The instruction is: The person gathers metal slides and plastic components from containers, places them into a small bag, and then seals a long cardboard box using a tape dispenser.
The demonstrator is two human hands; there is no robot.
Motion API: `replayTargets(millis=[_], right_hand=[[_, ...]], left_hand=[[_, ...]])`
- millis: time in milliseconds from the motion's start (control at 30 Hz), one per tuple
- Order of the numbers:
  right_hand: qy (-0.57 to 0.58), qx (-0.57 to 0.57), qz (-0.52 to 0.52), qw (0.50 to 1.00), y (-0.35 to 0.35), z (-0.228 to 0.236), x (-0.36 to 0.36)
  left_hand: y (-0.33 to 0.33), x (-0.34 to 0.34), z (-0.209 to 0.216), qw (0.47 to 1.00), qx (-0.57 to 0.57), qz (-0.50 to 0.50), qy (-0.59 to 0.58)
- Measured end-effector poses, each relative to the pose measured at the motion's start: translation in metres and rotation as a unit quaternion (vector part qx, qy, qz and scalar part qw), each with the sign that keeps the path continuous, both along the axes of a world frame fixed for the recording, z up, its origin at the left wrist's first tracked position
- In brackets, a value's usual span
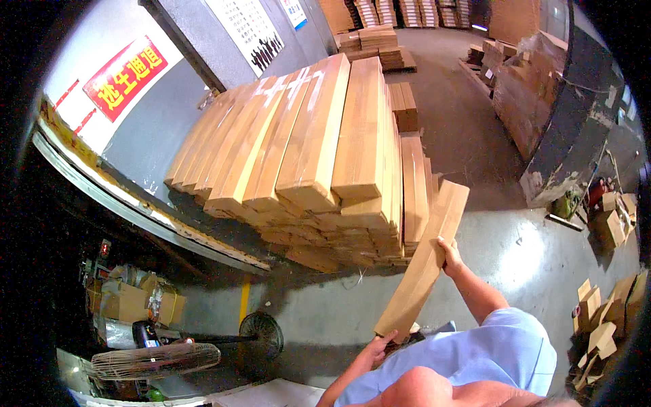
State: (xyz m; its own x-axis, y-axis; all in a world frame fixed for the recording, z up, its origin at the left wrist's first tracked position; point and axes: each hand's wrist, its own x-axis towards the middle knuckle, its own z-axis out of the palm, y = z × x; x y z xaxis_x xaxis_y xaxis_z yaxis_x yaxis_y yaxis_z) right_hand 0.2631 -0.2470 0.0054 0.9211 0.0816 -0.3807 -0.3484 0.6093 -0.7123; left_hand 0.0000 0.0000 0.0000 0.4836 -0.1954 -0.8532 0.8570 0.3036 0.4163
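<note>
A long, narrow brown cardboard box point(424, 268) slants in front of my body, its far end up beside a big stack. My right hand point(449, 256) grips its right edge near the upper part, thumb on the top face. At the lower, near end my left hand point(384, 344) holds the box, fingers partly hidden behind it. The stack of long cardboard boxes point(312, 136) stands just beyond, several layers high. Clear tape strips show on some of them. More slim boxes point(412, 190) stand along the stack's right side, close to the far end of the held box.
A standing fan point(156, 361) and taped cartons point(129, 302) are at the lower left. Opened cartons point(603, 325) lie at the right. Wrapped cartons point(522, 95) stand behind a dark panel point(576, 122). Flat cardboard piles point(376, 47) sit at the back. A grey wall point(163, 129) borders the stack.
</note>
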Motion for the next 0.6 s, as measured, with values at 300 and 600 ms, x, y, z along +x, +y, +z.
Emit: replayTargets(millis=[300, 600], right_hand=[[-0.05, -0.097, 0.119, 0.987, 0.026, -0.023, 0.132], [0.171, -0.181, 0.22, 0.943, 0.069, -0.083, 0.053]], left_hand=[[-0.083, 0.177, -0.009, 0.993, -0.025, 0.021, -0.117], [0.017, 0.02, -0.102, 0.931, 0.171, -0.257, -0.194]])
